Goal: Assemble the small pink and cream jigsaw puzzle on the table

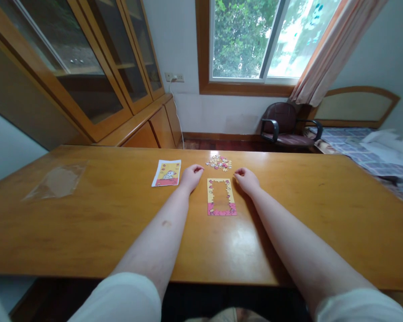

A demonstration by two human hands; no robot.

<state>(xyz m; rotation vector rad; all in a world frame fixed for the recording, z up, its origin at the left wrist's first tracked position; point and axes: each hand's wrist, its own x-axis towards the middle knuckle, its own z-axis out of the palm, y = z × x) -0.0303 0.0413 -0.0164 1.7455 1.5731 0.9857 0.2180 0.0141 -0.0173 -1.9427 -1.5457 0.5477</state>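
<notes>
A jigsaw puzzle border, yellow above and pink below, lies joined as a rectangle on the table with bare wood inside it. Behind it is a loose heap of small puzzle pieces. My left hand rests on the table left of the heap, fingers curled and closed. To the right, my right hand lies near the border's upper right corner, its fingers also drawn together. Anything inside either hand is hidden or too small to make out. A picture card with a white animal lies just left of my left hand.
A clear plastic bag lies on the left of the wooden table. Beyond the far edge are a glass-door cabinet, an office chair and a bed under a curtained window.
</notes>
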